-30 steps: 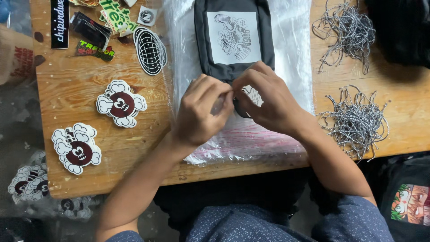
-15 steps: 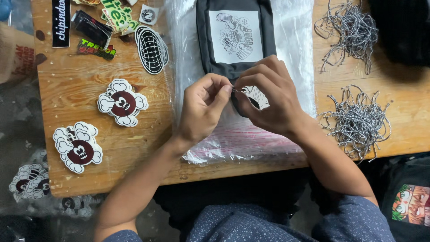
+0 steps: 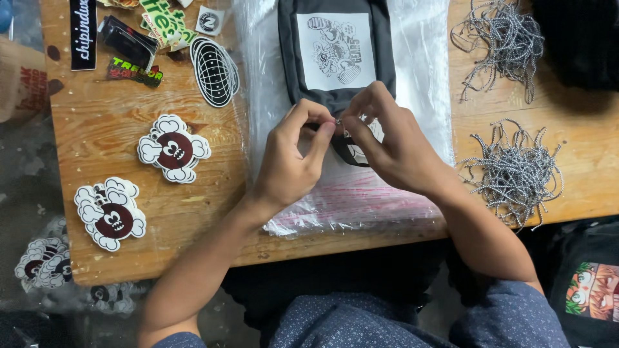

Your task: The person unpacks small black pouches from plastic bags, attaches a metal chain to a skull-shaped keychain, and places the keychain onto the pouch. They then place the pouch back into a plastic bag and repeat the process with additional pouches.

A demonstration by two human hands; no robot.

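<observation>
A black folded garment (image 3: 335, 48) with a white printed patch lies on a stack of clear plastic bags (image 3: 412, 103) on a wooden table (image 3: 193, 212). My left hand (image 3: 293, 158) and my right hand (image 3: 393, 145) meet over the garment's near edge. Their fingertips pinch a tiny item together beside a small black-and-white tag (image 3: 358, 153); the item is too small to identify. Both hands hide the garment's lower end.
Two piles of grey-white cord (image 3: 516, 171) (image 3: 496, 38) lie on the right. Die-cut stickers (image 3: 174, 148) (image 3: 111, 212) and other stickers (image 3: 215, 69) cover the left. A dark cloth (image 3: 577, 38) sits top right, a printed black shirt (image 3: 590, 290) bottom right.
Both hands have lifted slightly up the table from a closed huddle, and the fingertips now pinch together at one point; the small tag shows under my right hand.
</observation>
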